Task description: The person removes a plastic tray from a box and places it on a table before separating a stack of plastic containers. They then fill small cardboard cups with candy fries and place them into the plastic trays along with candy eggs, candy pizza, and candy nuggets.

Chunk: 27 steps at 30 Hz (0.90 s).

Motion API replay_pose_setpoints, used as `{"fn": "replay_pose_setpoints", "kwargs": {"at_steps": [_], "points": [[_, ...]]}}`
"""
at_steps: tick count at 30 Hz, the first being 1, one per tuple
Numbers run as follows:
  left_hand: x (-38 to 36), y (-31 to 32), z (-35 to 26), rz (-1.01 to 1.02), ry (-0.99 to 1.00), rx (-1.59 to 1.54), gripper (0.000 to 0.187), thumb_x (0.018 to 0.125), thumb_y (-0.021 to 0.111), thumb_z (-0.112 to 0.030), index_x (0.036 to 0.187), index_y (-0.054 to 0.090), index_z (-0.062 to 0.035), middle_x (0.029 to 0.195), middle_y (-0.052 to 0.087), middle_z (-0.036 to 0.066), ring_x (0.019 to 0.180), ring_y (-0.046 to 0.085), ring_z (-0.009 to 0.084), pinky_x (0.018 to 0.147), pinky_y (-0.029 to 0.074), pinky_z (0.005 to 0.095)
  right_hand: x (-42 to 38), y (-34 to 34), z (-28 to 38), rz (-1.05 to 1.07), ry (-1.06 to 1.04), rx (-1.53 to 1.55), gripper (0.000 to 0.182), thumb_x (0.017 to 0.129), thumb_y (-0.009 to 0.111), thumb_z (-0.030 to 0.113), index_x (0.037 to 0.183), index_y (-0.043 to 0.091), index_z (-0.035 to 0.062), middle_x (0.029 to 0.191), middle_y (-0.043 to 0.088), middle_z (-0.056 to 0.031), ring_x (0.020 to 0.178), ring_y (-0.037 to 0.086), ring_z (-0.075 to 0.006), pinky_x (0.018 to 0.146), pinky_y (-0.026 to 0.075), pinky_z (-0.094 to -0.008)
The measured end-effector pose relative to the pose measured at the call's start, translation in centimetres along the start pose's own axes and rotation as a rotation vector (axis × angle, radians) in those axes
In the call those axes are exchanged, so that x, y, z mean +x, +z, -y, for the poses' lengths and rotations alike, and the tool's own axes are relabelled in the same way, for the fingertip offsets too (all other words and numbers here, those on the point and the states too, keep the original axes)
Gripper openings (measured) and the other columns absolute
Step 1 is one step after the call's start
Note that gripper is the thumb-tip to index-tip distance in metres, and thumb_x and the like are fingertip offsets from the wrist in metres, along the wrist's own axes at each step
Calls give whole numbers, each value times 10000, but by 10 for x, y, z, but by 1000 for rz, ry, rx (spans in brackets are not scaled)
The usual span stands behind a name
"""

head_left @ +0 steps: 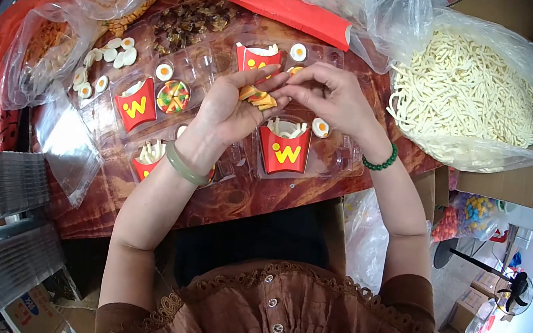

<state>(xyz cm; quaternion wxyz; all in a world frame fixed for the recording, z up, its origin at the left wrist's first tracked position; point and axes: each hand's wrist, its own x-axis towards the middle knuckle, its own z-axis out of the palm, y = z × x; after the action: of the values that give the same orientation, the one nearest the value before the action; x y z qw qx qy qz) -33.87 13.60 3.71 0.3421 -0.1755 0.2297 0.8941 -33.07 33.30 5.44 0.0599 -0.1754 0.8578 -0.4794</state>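
My left hand (pixel 231 103) is palm up, cradling several small toy pizza slices (pixel 259 97) in its palm and fingers. Close against its fingertips, my right hand (pixel 331 97) has thumb and forefinger pinched; whatever is between them is hidden. Beneath both hands lie clear plastic trays (pixel 237 155). They hold red fries boxes, one (pixel 282 154) just below the hands and another (pixel 255 56) partly behind the left fingers. Toy fried eggs (pixel 320 128) sit beside the boxes. A round toy pizza (pixel 173 97) rests in the tray to the left, next to a further fries box (pixel 134 107).
An open plastic bag of toy fries (pixel 474 93) stands at the right. Loose toy eggs (pixel 119 54) and a dark pile of small pieces (pixel 191 23) lie at the back left. Flattened red cartons (pixel 288 13) lie behind; stacked clear trays (pixel 8 188) stand at left.
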Motion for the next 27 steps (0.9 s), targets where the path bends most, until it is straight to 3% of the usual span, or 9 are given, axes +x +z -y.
{"fn": "replay_pose_setpoints", "kwargs": {"at_steps": [1,3,5,8,10,14,16,23,27], "points": [[0,2,2,37,18,7,337,963,343,-134,1218,444,60,1176,512,212,1045,552,307,935,465,401,-1,3,10,41,-137,-58,166,807,711,115,934,655,25,843,615,-10,655,505,-40,564,415,-207],[1,5,5,67,18,28,347,968,328,-134,1231,440,62,1173,515,210,1050,548,301,938,464,401,-4,9,17,67,-154,-65,162,800,717,112,926,660,28,872,607,2,672,504,-31,575,412,-198],[0,5,6,94,28,48,357,973,313,-134,1244,436,64,1170,517,207,1056,545,295,941,463,401,-5,11,18,115,28,72,134,807,702,73,923,652,28,876,603,11,711,516,-29,594,420,-194],[-6,4,7,110,-15,64,344,980,331,-146,1232,450,55,1168,522,196,1072,533,280,954,455,417,-7,14,11,65,40,289,113,814,684,38,917,641,24,889,605,9,744,526,-32,606,424,-193],[-13,10,10,26,-53,92,302,978,393,-136,1199,482,49,1125,554,176,1037,569,265,911,502,378,-9,6,15,44,116,289,116,820,671,24,928,631,18,907,610,2,763,539,-37,630,442,-194],[-11,0,12,93,-76,172,247,958,469,-97,1157,514,42,1068,590,151,975,616,240,846,546,310,-9,-3,11,46,193,423,179,834,663,28,1001,610,-5,963,627,-34,809,574,-48,703,492,-202],[-10,1,14,135,-56,196,210,943,499,-66,1118,537,44,1018,614,134,920,646,221,790,565,253,-10,-6,8,77,184,431,214,839,664,40,1037,602,-11,979,629,-45,823,583,-52,725,501,-206],[2,-1,15,97,4,325,203,924,528,-50,1098,546,52,991,620,133,873,647,196,771,566,240,-10,-18,16,131,332,368,292,867,641,64,1141,586,-23,1009,631,-66,913,600,-86,797,506,-224],[1,6,8,84,-134,231,208,909,545,-58,1087,554,51,977,621,127,826,651,201,709,578,225,-11,-21,7,149,31,511,253,880,620,55,1116,596,-36,1011,632,-61,934,591,-85,793,499,-221]]}}
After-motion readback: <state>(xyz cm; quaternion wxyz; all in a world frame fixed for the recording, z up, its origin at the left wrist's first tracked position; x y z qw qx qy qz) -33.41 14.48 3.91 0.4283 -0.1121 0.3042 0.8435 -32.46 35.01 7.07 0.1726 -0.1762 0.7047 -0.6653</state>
